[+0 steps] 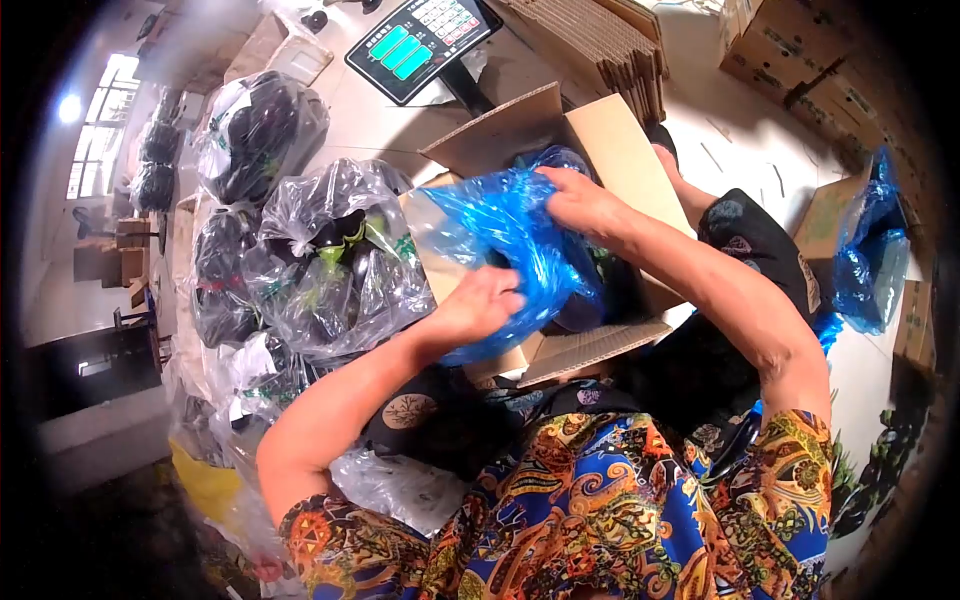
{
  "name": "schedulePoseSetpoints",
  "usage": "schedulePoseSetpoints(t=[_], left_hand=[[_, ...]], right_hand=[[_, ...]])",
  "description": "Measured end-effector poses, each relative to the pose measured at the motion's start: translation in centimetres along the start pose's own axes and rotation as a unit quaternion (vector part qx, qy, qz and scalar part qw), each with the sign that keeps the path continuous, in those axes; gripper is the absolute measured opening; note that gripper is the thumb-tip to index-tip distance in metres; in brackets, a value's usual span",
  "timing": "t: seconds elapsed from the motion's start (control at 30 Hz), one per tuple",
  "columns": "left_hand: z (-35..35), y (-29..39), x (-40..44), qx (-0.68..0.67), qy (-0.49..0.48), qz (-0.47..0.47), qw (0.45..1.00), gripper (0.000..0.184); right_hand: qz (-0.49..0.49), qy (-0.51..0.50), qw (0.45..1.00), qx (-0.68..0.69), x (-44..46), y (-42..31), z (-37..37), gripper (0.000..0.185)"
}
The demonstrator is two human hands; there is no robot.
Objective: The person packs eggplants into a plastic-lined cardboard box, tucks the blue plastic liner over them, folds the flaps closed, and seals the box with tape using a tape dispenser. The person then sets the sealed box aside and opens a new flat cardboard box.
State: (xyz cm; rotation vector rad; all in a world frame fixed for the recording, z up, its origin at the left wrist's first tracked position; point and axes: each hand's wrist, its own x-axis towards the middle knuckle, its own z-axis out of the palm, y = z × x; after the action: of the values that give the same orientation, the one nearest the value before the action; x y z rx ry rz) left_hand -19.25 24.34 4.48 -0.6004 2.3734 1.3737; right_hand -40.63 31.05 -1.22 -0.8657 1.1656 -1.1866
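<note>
A blue plastic bag (490, 210) lines an open cardboard box (635, 155) in front of me. My left hand (478, 308) is closed on the near left part of the bag. At the far side of the opening, my right hand (585, 203) pinches the gathered plastic. Dark, glossy purple shapes, which look like eggplants (622, 290), show inside the box beside the blue film. The bag partly hides them. To the left, close to my left hand, sits a clear plastic bag (320, 290) of eggplants with green stem ends.
More clear bags of eggplants (262, 125) are piled at left. A scale display (425, 45) with lit green screens stands behind the box. Folded cardboard (590, 45) is stacked beyond it. Another box with a blue bag (872, 250) stands at right, and closed cartons (810, 65) rise behind.
</note>
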Motion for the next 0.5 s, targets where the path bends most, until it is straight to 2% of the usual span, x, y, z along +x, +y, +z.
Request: schedulePoseSetpoints(t=[0.07, 0.1, 0.13, 0.2, 0.23, 0.27, 0.3, 0.33, 0.37, 0.4, 0.47, 0.5], left_hand=[[1.1, 1.6, 1.9, -0.004, 0.067, 0.063, 0.996, 0.016], [2.1, 0.5, 3.2, 0.04, 0.126, 0.134, 0.982, 0.016], [2.6, 0.3, 4.1, 0.101, 0.175, 0.18, 0.963, 0.016], [2.9, 0.0, 5.6, 0.218, 0.269, 0.266, 0.9, 0.015], [1.7, -0.5, 5.0, 0.25, 0.101, 0.172, 0.947, 0.015], [0.9, -0.5, 5.4, 0.299, 0.085, 0.167, 0.936, 0.016], [0.1, -0.6, 5.7, 0.347, 0.07, 0.164, 0.921, 0.017], [-0.3, -1.2, 5.6, 0.34, 0.073, 0.083, 0.934, 0.017], [-0.8, -1.8, 5.6, 0.334, 0.076, 0.001, 0.939, 0.017], [-1.2, -1.8, 5.9, 0.284, 0.129, -0.05, 0.949, 0.02], [-2.4, -4.9, 7.1, 0.369, 0.233, 0.156, 0.886, 0.015], [-2.9, -4.6, 7.2, 0.38, 0.148, 0.087, 0.909, 0.013]], right_hand=[[-0.039, 0.047, 0.977, -0.206, 1.5, -1.2, 1.3, 0.042], [-0.057, 0.07, 0.947, -0.307, 2.2, -1.7, 1.7, 0.044], [-0.055, -0.043, 0.952, -0.299, 3.2, -2.2, 1.5, 0.048], [-0.079, -0.126, 0.938, -0.312, 3.6, -3.6, 1.0, 0.046], [-0.094, -0.087, 0.921, -0.367, 2.9, -5.2, 1.1, 0.045], [-0.109, -0.047, 0.899, -0.421, 2.3, -6.6, 1.3, 0.044], [-0.182, 0.043, 0.864, -0.467, 1.9, -6.6, 1.1, 0.038], [-0.188, 0.096, 0.831, -0.514, 1.3, -7.9, 0.7, 0.031], [-0.196, 0.1, 0.834, -0.506, 0.4, -8.7, 0.3, 0.028], [-0.205, 0.107, 0.835, -0.499, -0.6, -8.9, 0.1, 0.026], [-0.134, -0.006, 0.829, -0.543, -1.8, -7.6, 0.4, 0.024], [-0.136, -0.049, 0.812, -0.565, -2.7, -6.3, 0.9, 0.024]])
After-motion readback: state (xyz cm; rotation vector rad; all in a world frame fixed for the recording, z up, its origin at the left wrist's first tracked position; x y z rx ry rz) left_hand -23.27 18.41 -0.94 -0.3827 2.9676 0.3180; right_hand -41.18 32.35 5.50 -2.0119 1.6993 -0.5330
